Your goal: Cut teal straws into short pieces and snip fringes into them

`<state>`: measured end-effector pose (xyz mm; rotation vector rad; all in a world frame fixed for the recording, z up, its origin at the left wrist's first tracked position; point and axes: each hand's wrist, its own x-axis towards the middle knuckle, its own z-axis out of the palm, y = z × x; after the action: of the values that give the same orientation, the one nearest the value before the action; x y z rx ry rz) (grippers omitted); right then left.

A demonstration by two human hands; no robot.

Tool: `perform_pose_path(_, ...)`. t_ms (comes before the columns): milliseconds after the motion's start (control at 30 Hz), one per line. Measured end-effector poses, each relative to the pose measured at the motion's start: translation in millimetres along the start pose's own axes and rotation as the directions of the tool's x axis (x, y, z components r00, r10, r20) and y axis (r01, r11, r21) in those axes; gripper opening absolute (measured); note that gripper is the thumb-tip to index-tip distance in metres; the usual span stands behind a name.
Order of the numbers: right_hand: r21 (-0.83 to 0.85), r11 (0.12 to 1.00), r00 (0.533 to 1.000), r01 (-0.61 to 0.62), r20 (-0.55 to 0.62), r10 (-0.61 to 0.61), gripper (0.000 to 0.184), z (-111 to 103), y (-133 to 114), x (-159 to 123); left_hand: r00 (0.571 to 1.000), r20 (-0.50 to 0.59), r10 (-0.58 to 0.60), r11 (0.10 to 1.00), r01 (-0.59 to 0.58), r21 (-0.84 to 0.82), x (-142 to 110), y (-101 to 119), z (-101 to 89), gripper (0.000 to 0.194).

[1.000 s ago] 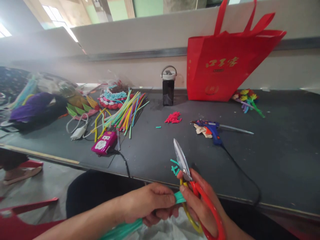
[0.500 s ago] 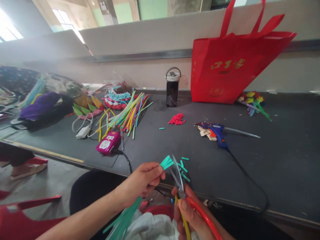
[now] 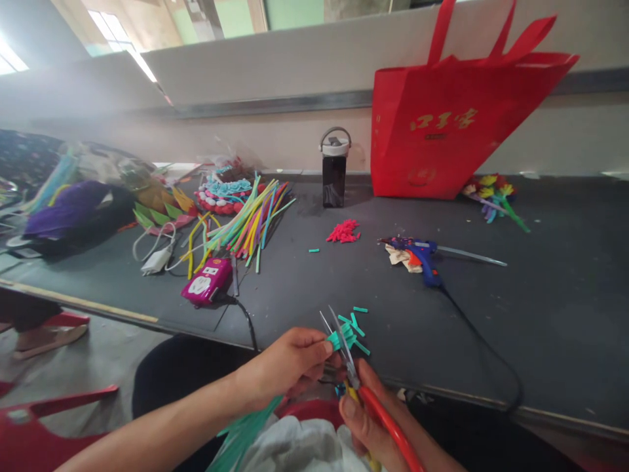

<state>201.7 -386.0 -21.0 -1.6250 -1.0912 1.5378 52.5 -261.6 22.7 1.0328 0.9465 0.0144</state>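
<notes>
My left hand (image 3: 289, 362) pinches a bundle of green pipe cleaners (image 3: 246, 432). Their ends stick out past my thumb, and the long tails hang below my wrist. In my right hand (image 3: 376, 419) is a pair of scissors (image 3: 350, 364) with red and yellow handles. The narrowly parted blades lie across the bundle's ends; whether they are cutting through cannot be made out. Short green pieces (image 3: 360, 310) lie on the table just beyond the blades. One more short green piece (image 3: 314, 250) rests near a pile of short red pieces (image 3: 344, 231).
A blue glue gun (image 3: 423, 257) with its cord lies at right. Behind stand a bottle (image 3: 334, 177) and a red bag (image 3: 442, 131). Multicoloured pipe cleaners (image 3: 260, 219) and a magenta device (image 3: 208, 282) are at left. The dark table's (image 3: 491, 341) front edge runs beneath my hands.
The scissors have moved left and now cross the bundle's ends, with the blades closer together. My left hand has come slightly right and down, tilting the ends toward the blades.
</notes>
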Motion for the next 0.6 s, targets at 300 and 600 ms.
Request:
perform_pose_path(300, 0.017, 0.999, 0.999, -0.038, 0.013, 0.037, 0.083, 0, 13, -1, 0.999, 0.019, -0.028, 0.999, 0.027, 0.025, 3, -5, -3.3, 0.050)
perform_pose_path(600, 0.035, 0.999, 0.999, 0.016, -0.052, -0.014, 0.079, 3, 11, 4, 0.998, 0.054, -0.034, 0.999, 0.035, -0.015, 3, -1, -1.5, 0.047)
